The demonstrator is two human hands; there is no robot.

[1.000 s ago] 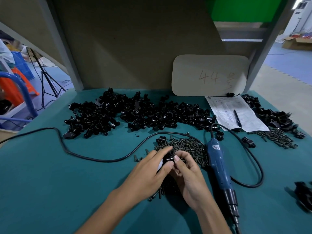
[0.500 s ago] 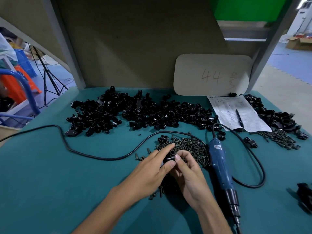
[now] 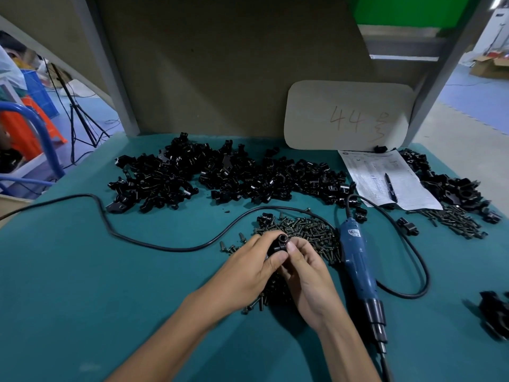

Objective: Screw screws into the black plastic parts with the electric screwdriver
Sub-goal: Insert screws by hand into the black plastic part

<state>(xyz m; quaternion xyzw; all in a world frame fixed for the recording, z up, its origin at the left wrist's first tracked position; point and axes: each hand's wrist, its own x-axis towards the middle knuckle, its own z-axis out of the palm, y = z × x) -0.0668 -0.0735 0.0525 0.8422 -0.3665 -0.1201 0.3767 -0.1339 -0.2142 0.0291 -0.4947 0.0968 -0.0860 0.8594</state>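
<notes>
Both hands meet over the middle of the green table point(image 3: 82, 271). My left hand point(image 3: 248, 268) grips a small black plastic part point(image 3: 279, 242) with a round hole at its top. My right hand point(image 3: 305, 274) pinches the same part from the right; whether it also holds a screw is hidden. A pile of dark screws point(image 3: 305, 230) lies just behind and under the hands. The blue electric screwdriver point(image 3: 358, 266) lies on the table to the right of my right hand, bit toward me, nobody holding it.
A long heap of black plastic parts point(image 3: 220, 177) runs across the back. More parts point(image 3: 451, 186) and screws point(image 3: 454, 220) lie at the right, beside a paper sheet with a pen point(image 3: 391, 186). The screwdriver's black cable point(image 3: 124, 235) loops across the table. A black piece point(image 3: 495, 312) sits at the right edge.
Both hands have lifted the black part slightly and turned it, so its round hole now shows. The screwdriver has not moved.
</notes>
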